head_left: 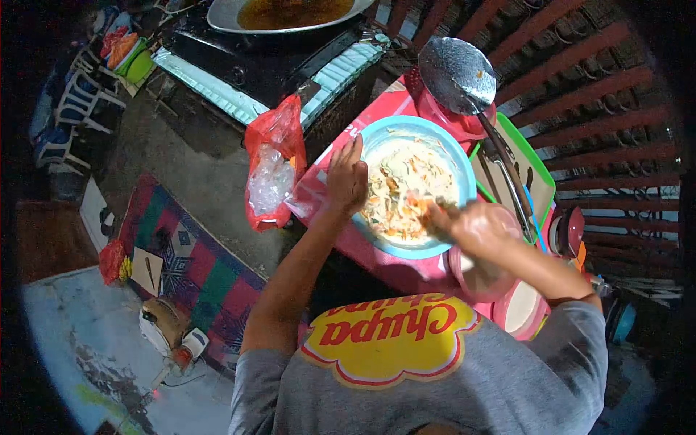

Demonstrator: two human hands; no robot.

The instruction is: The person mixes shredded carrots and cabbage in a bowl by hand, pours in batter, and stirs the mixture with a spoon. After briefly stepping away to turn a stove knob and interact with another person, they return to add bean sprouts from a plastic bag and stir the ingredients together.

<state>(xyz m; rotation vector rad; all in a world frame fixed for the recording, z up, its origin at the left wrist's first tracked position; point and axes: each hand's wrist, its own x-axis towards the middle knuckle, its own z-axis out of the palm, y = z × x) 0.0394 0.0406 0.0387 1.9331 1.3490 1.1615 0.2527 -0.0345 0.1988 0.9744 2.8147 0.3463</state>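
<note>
A light blue bowl filled with a pale shredded mix with orange bits stands on a pink table. My left hand grips the bowl's left rim. My right hand is in the mix at the bowl's lower right, fingers closed and blurred among the shreds. A large metal skimmer ladle lies beyond the bowl, its handle running down past my right hand.
A red plastic bag hangs off the table's left edge. A stove with a wok of brown liquid stands behind. A green tray, pink containers, a patterned mat and a rice cooker are on the floor side.
</note>
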